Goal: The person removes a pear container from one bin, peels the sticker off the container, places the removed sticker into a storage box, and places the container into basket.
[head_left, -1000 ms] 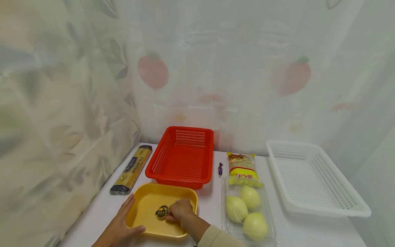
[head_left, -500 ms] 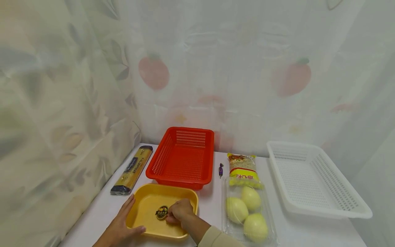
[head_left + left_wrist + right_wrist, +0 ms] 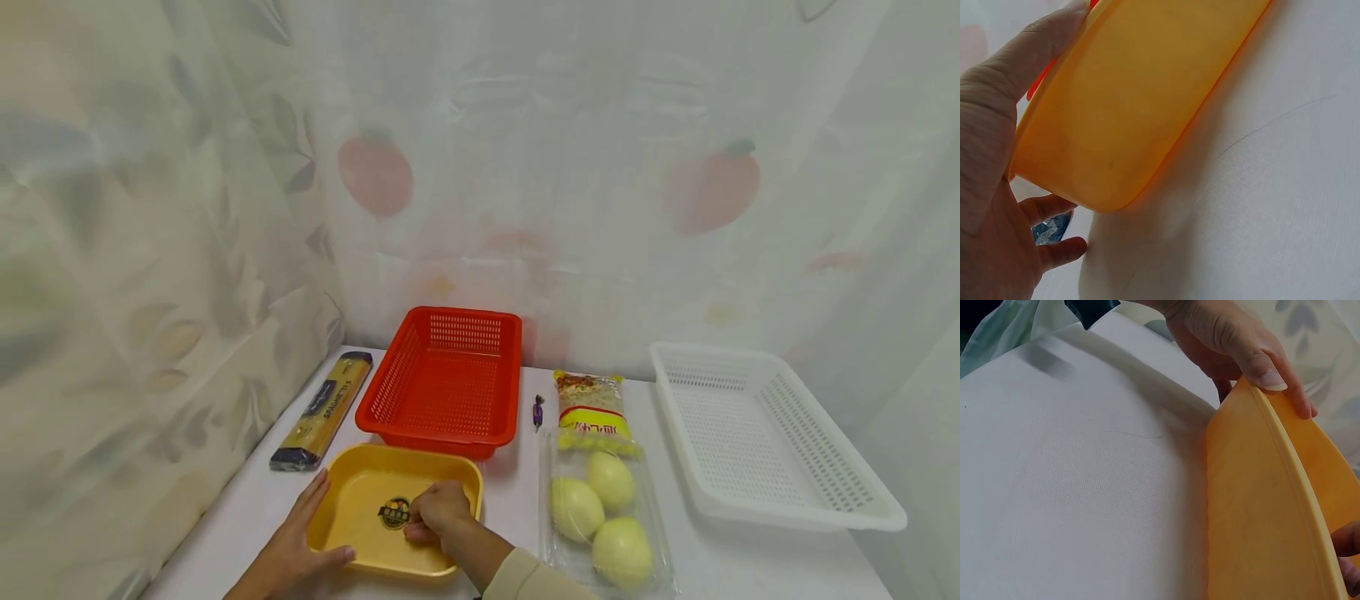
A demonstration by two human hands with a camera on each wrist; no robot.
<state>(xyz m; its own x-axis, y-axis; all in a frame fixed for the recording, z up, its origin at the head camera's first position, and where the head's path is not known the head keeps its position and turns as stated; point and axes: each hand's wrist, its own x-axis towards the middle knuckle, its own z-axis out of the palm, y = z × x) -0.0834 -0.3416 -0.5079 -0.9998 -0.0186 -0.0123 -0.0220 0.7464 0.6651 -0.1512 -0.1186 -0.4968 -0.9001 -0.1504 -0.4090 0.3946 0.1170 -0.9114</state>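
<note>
A yellow plastic basin (image 3: 375, 550) lies low in the head view, with a round dark fruit label (image 3: 393, 513) on its floor. My left hand (image 3: 288, 546) holds its left corner, thumb at the near rim and fingers along the left side; the left wrist view shows the basin's outer wall (image 3: 1141, 94). Inside the basin, my right hand (image 3: 442, 512) is curled into a fist, its fingers down by the label's right edge. Whether anything is inside that fist is hidden. Only curled fingertips (image 3: 1349, 540) of it show in the right wrist view.
Behind the basin stands a red basket (image 3: 457, 392), with a spaghetti pack (image 3: 322, 412) to its left. Rightward are a purple-wrapped candy (image 3: 537, 412), a yellow food packet (image 3: 591, 408), a clear box of round pale-green fruit (image 3: 622, 550) and a white basket (image 3: 765, 442).
</note>
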